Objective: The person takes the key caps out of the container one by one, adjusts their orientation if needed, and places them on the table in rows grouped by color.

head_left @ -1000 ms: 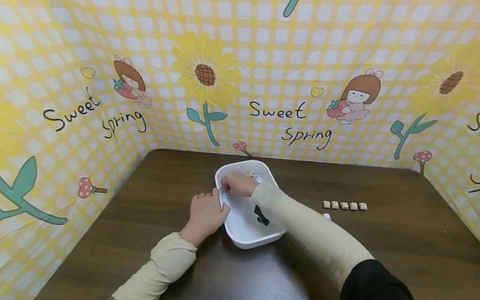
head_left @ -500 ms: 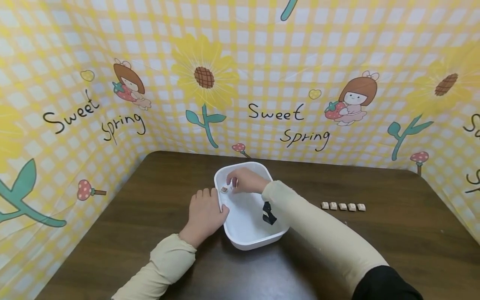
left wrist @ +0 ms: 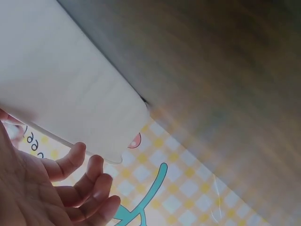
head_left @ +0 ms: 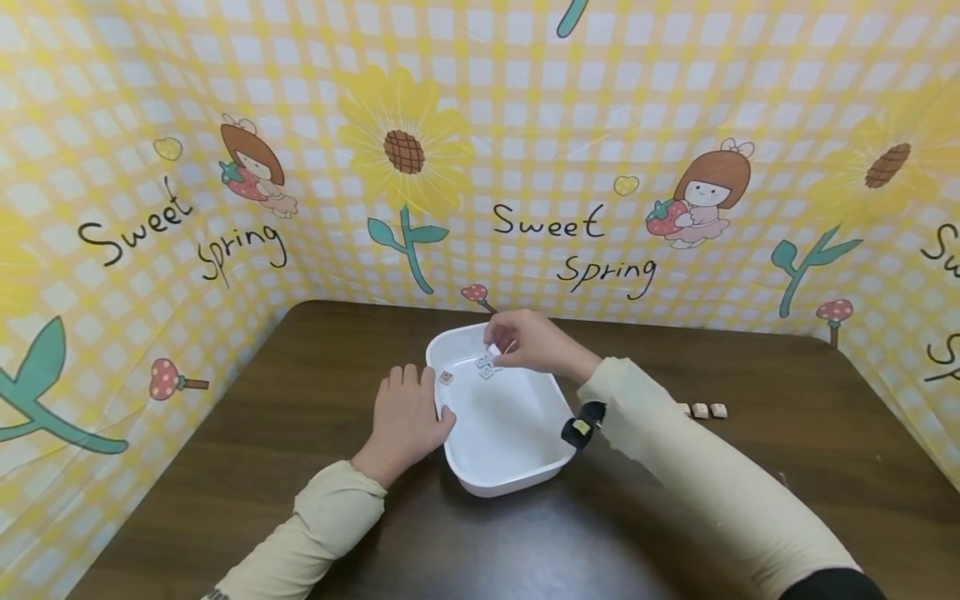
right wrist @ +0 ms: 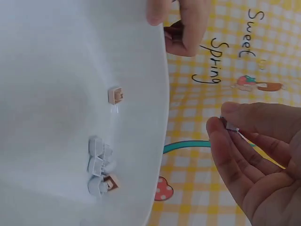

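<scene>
A yellow gingham cloth [head_left: 555, 125] printed "Sweet Spring" fills the upper frame behind a dark wooden table [head_left: 247, 467]. At upper centre of the head view, the right hand [head_left: 536, 342] pinches one small keycap [right wrist: 230, 125] between thumb and forefinger, above the far end of a white plastic tub [head_left: 513, 483]. The left hand [head_left: 405, 417], left of centre, holds the tub's rim, thumb over the inner side, fingers bent outside. Inside, toward the far end, lie a cluster of keycaps [head_left: 485, 367] and one pinkish keycap [head_left: 446, 377] apart. At right, a row of keycaps [head_left: 701, 411] stands on the table, partly hidden by the right sleeve [head_left: 675, 442]. Apparently the sorting is only partway: some keycaps lined up, several loose.
</scene>
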Demonstrator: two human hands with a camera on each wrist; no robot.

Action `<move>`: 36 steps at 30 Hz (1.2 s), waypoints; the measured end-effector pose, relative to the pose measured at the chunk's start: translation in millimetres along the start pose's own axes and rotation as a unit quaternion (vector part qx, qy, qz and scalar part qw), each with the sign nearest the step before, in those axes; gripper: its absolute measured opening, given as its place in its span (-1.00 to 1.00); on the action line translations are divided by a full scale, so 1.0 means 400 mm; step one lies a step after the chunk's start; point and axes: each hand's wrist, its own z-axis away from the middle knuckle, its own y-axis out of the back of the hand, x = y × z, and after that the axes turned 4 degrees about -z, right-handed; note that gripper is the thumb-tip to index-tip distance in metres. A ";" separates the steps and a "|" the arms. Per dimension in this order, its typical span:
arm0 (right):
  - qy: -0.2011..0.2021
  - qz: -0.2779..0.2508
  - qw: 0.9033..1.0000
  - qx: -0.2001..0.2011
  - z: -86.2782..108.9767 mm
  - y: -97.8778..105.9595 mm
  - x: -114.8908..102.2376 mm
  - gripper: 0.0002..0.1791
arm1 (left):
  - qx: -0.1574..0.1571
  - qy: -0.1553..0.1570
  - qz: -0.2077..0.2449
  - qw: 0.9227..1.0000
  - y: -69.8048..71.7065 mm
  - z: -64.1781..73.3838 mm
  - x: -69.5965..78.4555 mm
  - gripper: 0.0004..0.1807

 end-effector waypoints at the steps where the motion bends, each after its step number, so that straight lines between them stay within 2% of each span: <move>1: 0.000 -0.006 1.000 0.006 0.013 0.008 0.002 -0.79 | 0.003 -0.004 -0.002 1.000 0.000 0.000 -0.001 -0.44; 4: -0.005 -0.032 0.999 0.019 0.054 0.028 0.010 -0.80 | 0.011 -0.015 -0.007 1.000 0.000 0.000 -0.003 -0.47; 10: -0.038 -0.095 0.994 0.030 0.147 0.057 0.036 -0.81 | 0.007 -0.022 -0.010 1.000 -0.002 0.002 -0.004 -0.52; 15: -0.035 -0.098 0.994 0.039 0.213 0.076 0.067 -0.80 | 0.000 -0.016 -0.010 1.000 -0.002 0.003 -0.004 -0.53; 22: -0.022 -0.033 0.996 0.079 0.292 0.101 0.115 -0.82 | -0.003 -0.009 -0.008 1.000 0.004 0.001 0.000 -0.53; 27: -0.007 0.046 0.990 0.130 0.356 0.114 0.156 -0.82 | -0.007 -0.007 -0.004 1.000 0.001 -0.001 0.003 -0.52; 36: -0.060 0.108 0.979 0.159 0.455 0.110 0.280 -0.87 | -0.006 -0.005 0.001 1.000 0.001 0.000 0.001 -0.50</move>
